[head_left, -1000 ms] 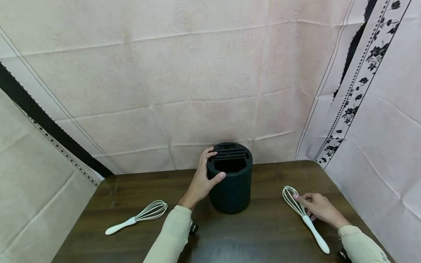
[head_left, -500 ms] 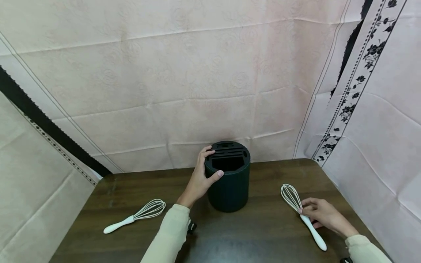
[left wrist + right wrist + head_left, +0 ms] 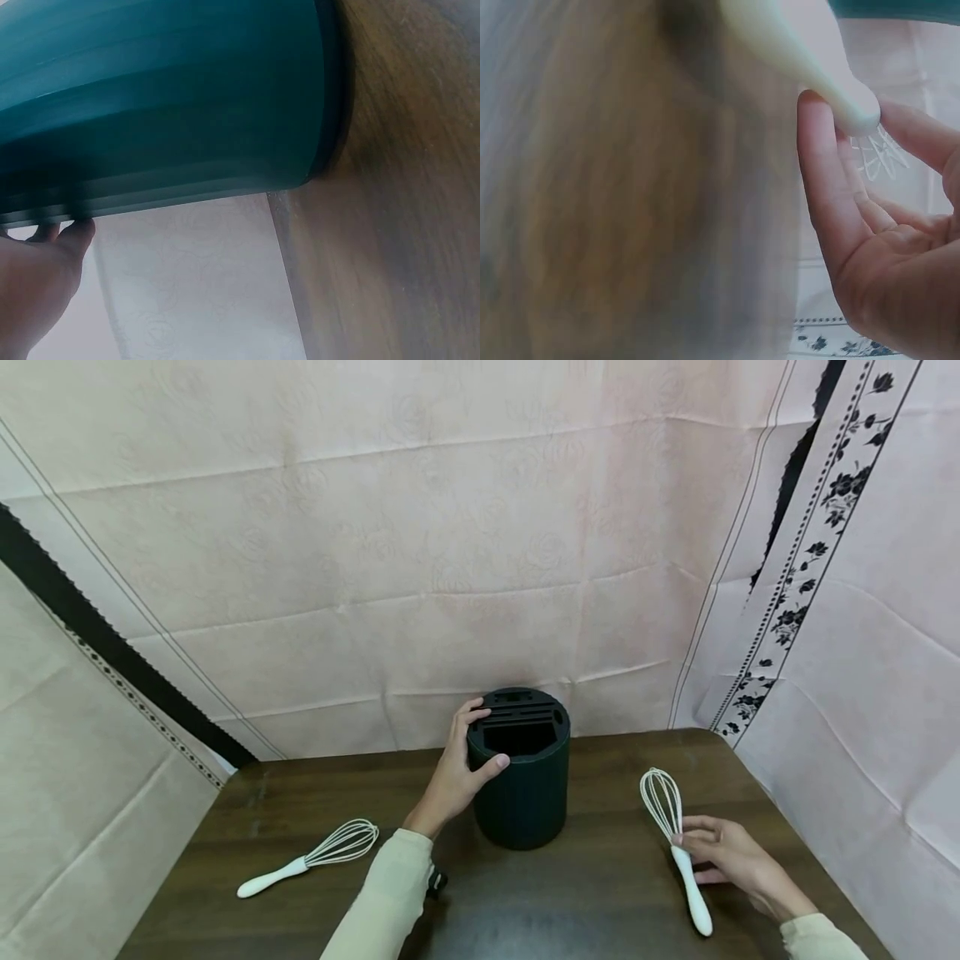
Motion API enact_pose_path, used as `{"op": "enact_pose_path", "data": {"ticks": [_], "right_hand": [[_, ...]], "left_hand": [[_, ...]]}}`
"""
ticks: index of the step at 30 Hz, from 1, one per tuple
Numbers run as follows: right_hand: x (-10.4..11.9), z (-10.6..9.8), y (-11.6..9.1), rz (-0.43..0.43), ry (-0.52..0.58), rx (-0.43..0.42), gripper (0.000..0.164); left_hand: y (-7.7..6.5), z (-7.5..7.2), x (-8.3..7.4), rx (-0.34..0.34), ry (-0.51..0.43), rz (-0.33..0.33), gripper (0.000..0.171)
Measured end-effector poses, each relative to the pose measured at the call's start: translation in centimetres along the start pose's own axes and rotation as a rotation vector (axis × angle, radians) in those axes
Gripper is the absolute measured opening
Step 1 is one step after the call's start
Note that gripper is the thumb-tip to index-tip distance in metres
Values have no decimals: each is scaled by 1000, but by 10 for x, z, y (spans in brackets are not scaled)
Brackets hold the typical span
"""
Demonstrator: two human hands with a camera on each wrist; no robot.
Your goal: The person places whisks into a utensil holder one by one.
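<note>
Backdrop: pale pink creased cloth hangs behind and to both sides, with a black flowered border strip on the right.
Desk: dark wood desk [image 3: 570,893]; everything stands or lies on it.
Holder: dark round holder [image 3: 522,768] upright near the desk's back edge, in the middle; its top shows slots and one larger opening, all with nothing standing in them.
Left hand: left hand [image 3: 459,770] grips the holder's upper rim from the left, thumb on the near side and fingers curled over the far edge; the wrist view shows the ribbed wall close up and little of the fingers.
Right whisk: right whisk [image 3: 675,837] lies flat on the desk, well to the right of the holder, wires pointing away from the person and white handle toward them.
Right hand: right hand [image 3: 731,860] pinches this whisk where the handle meets the wires, fingers closing round it; the wrist view shows fingertips [image 3: 819,142] against the handle's end, and the whisk does not look lifted.
Left whisk: left whisk [image 3: 311,857] lies untouched on the desk, well apart to the left of the holder.
Done: judging by how things lie, the holder is steadied and one whisk is being grasped.
Left: both whisks are outside the holder; neither has gone into an opening.
</note>
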State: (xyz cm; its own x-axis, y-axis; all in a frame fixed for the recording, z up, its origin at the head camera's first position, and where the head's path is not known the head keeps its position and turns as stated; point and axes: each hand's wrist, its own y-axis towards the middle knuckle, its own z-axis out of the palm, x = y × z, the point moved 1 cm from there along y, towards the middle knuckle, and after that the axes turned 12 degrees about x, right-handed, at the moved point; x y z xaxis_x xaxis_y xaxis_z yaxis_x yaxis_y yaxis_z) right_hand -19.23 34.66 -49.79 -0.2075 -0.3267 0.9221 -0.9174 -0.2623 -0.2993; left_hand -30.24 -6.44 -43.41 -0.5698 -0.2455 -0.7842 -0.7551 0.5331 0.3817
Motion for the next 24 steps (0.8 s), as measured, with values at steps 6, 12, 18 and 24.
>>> {"op": "enact_pose_path", "data": {"ticks": [6,12,18,24], "right_hand": [[19,9,-6,-91,45,16,68],[41,20,-9,-149,58,-24,62],[61,31,-8,-208,61,-99,56],[85,38,-5,-292,75,-173,51]], "left_hand": [[-1,-3,-3,7,34,-15,71],[-2,-7,-14,31,105,-69,72],[0,-7,-18,31,151,-53,73],[0,-7,-17,27,183,-62,74]]}}
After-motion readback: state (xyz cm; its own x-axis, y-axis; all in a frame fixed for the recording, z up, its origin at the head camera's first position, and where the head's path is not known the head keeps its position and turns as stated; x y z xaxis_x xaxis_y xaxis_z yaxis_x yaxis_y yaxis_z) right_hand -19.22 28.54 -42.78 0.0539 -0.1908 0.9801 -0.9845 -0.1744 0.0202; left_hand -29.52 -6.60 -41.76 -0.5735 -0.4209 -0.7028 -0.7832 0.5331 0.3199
